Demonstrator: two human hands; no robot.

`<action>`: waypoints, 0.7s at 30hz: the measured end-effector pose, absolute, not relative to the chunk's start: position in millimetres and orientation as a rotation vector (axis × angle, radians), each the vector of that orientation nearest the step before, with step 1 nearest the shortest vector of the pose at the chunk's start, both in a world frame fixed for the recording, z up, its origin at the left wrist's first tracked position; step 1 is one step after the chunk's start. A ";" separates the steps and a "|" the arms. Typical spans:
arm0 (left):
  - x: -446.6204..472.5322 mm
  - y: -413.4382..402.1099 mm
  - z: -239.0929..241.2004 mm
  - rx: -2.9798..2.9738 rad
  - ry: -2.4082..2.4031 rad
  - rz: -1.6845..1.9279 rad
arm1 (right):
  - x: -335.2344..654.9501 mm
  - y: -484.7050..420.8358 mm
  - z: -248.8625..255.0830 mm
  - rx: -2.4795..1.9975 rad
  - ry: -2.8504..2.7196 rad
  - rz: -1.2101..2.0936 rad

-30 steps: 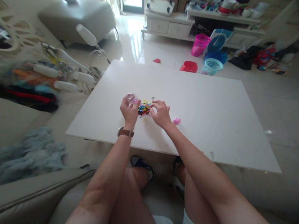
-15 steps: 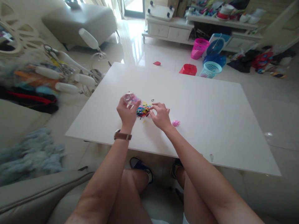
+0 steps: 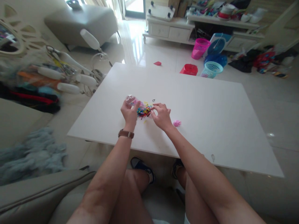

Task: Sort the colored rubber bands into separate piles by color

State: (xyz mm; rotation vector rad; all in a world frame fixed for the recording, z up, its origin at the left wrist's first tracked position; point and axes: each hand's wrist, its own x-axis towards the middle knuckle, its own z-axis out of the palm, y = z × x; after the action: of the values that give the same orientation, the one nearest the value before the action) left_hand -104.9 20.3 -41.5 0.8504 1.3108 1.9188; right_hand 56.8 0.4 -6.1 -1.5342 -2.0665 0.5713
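My left hand (image 3: 129, 113), with a brown-strapped watch at the wrist, is closed round a clear plastic jar (image 3: 130, 99) with some pink on it. The jar lies tilted, its right end over a pile of small coloured rubber bands (image 3: 143, 112) on the white table (image 3: 205, 115). At the pile's right edge my right hand (image 3: 161, 115) has thumb and forefinger brought together on some of the bands. How many it grips is too small to see. A pink lid-like piece (image 3: 177, 123) sits right of that hand. One dark band (image 3: 153, 100) lies apart, beyond the pile.
Beyond the table's far edge, a red tub (image 3: 189, 69), a light blue basket (image 3: 211, 69) and a pink basket (image 3: 201, 48) stand on the floor. A white lamp with several arms (image 3: 86, 79) reaches close to the left edge. A small clear piece (image 3: 212, 157) lies near the front edge.
My left hand and the jar have come slightly lower and to the right, nearer the pile. My right hand stays at the pile's edge with little change.
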 end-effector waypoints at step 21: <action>-103.7 16.8 -29.1 0.601 1.105 1.821 | 44.3 19.5 -39.8 -1.183 -1.217 1.283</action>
State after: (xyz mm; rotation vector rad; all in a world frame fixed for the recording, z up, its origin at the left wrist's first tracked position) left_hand -103.7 16.8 -29.1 0.6013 1.1054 1.8208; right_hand 44.3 19.5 -39.8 -1.1827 -1.2174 1.2831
